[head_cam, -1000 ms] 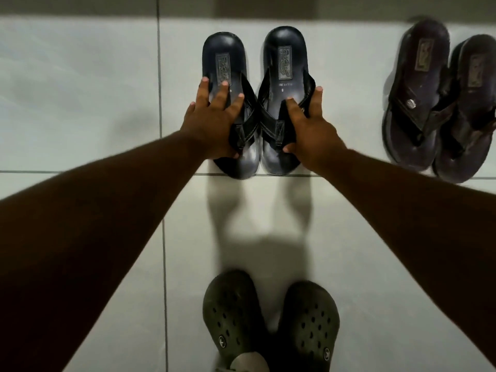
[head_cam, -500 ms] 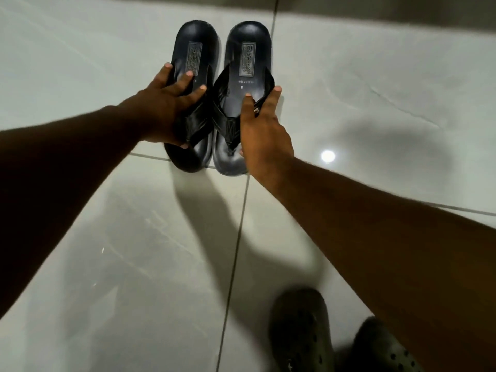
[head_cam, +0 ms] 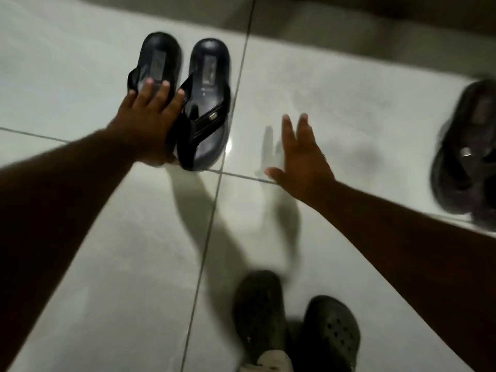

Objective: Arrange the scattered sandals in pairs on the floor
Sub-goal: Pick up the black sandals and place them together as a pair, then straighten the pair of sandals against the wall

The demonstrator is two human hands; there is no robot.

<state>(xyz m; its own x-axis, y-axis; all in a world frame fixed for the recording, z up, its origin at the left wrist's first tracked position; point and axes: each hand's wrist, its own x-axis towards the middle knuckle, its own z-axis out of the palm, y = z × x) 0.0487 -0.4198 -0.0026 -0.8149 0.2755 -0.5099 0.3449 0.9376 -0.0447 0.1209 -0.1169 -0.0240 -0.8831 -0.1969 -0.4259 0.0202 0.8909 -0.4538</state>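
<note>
Two black sandals lie side by side on the pale tiled floor, toes toward me. My left hand (head_cam: 150, 122) rests on the strap of the left black sandal (head_cam: 158, 57), fingers pressed flat over it. The right black sandal (head_cam: 208, 108) lies free beside it, its strap with a small metal stud showing. My right hand (head_cam: 300, 159) hovers open over bare tile to the right of the pair, fingers spread, holding nothing. A dark brown sandal pair (head_cam: 467, 154) sits at the right edge, blurred and partly cut off.
My feet in dark green clogs (head_cam: 330, 331) stand at the bottom of the view. Grout lines (head_cam: 214, 208) cross the glossy tiles. A darker wall base (head_cam: 349, 20) runs along the top. Bare floor lies between the black pair and the brown pair.
My right hand has let go of the right black sandal and moved right, fingers spread. My left hand stays on the left sandal. The brown pair is back in view at right.
</note>
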